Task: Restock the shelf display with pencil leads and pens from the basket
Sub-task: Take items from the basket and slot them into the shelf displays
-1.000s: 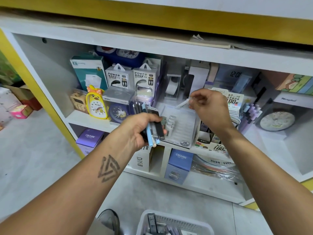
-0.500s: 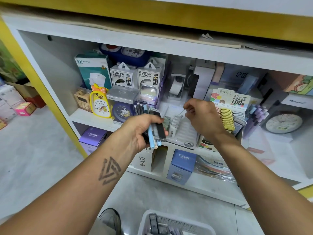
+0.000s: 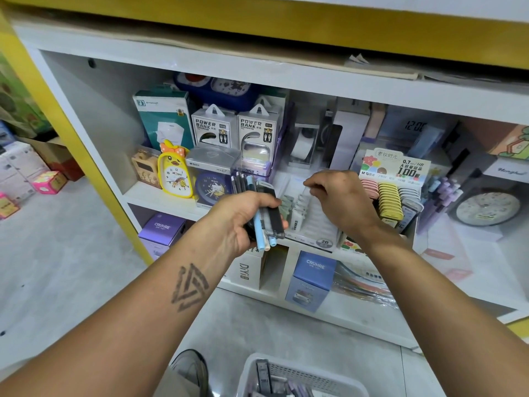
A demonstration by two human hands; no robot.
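My left hand [image 3: 237, 219] grips a bundle of pens and lead cases [image 3: 264, 210], black, grey and light blue, in front of the middle shelf. My right hand [image 3: 340, 202] hovers with curled fingers over the white slotted lead display tray [image 3: 315, 224], pinching what looks like a thin clear lead case at its fingertips. A few white and green lead cases [image 3: 294, 207] stand in the tray's left slots. To the right stands a second display [image 3: 392, 193] with pink, yellow and grey cases. The white basket [image 3: 303, 376] sits on the floor below, holding more stock.
Power bank boxes [image 3: 237, 130], a yellow duck clock [image 3: 174, 179] and a blue clock [image 3: 211, 190] crowd the shelf's left. Purple pens [image 3: 440, 193] and a round clock [image 3: 486, 207] stand right. Cruhre boxes [image 3: 312, 279] fill the lower shelf. My shoe [image 3: 191, 371] is beside the basket.
My right hand has come down and left from beside the 0.7 HB display to above the white slotted tray. My left hand has stayed put with its bundle.
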